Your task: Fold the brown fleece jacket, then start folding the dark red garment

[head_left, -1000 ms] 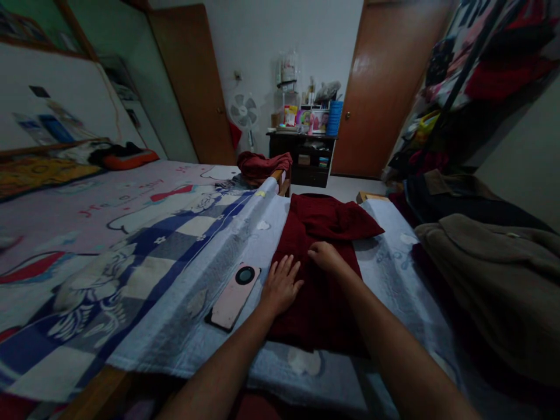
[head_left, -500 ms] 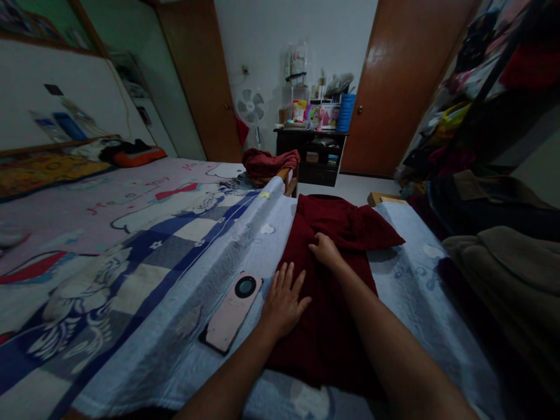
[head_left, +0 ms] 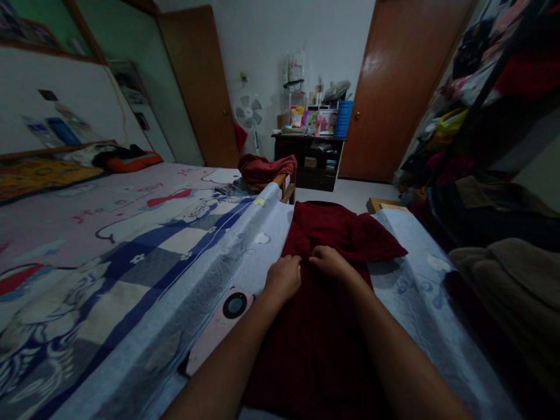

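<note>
A dark red shirt point(head_left: 324, 338) lies lengthwise in front of me, one sleeve point(head_left: 378, 239) folded out past its right side. At its left edge, my left hand point(head_left: 283, 279) has its fingers curled closed on the cloth. My right hand point(head_left: 331, 262) pinches the fabric near the middle, just below the folded upper part. The two hands are close together but apart. Left of the shirt lies a pink phone point(head_left: 219, 329) with a round black camera ring, partly covered by my left forearm.
A light blue cloth point(head_left: 262, 239) lies under the shirt. To the left stretches a bed with a patterned sheet point(head_left: 131, 201). Reddish cloth point(head_left: 266, 169) hangs over a wooden post. Folded clothes point(head_left: 511, 280) are piled on the right. A fan point(head_left: 249, 114) and dark cabinet point(head_left: 306, 163) stand at the back.
My left hand has gone from lying flat with spread fingers to curled on the shirt's edge, farther forward. The right hand stays on the cloth. The view has shifted slightly.
</note>
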The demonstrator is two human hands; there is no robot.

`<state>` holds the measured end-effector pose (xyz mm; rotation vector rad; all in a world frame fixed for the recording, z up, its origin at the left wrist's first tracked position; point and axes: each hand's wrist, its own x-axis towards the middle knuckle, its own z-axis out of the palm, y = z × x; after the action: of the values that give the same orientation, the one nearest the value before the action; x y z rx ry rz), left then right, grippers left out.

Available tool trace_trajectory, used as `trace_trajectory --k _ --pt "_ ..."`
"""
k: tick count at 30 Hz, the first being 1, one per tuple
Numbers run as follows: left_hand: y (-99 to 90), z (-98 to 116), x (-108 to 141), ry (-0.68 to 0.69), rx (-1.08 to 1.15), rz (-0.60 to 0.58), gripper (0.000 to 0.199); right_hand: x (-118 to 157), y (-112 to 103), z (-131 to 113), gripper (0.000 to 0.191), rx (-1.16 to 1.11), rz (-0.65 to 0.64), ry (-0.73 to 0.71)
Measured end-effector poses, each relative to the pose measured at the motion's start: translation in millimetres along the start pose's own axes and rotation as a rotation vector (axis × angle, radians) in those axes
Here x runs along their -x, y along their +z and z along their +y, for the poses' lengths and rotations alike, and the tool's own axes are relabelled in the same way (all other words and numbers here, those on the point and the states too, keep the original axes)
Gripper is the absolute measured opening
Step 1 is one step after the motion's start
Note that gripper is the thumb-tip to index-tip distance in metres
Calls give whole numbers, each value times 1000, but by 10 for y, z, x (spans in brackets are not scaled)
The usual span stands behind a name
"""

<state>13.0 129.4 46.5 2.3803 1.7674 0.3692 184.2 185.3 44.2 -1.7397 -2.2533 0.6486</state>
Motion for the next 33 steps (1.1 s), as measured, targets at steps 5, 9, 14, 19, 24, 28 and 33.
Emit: trace_trajectory --k 5,9,14,19,24,28,33 --pt "142 -59 -814 -106 295 148 33 -95 -200 127 18 204 188 87" --pt "315 -124 -1302 -209 351 204 39 -120 -139 238 31 328 137 111" --pt "567 -244 -1571 -313 370 219 39 -131 31 359 33 349 225 99" --pt "773 -335 -1580 -293 372 231 37 -170 113 434 29 261 304 61" --pt "819 -396 -1578 -200 367 205 35 -180 101 427 30 190 436 55" --pt "807 -432 -1606 -142 362 154 34 -168 84 456 32 134 613 88" --pt "789 -412 -1588 -38 352 80 35 -187 107 545 34 124 625 193"
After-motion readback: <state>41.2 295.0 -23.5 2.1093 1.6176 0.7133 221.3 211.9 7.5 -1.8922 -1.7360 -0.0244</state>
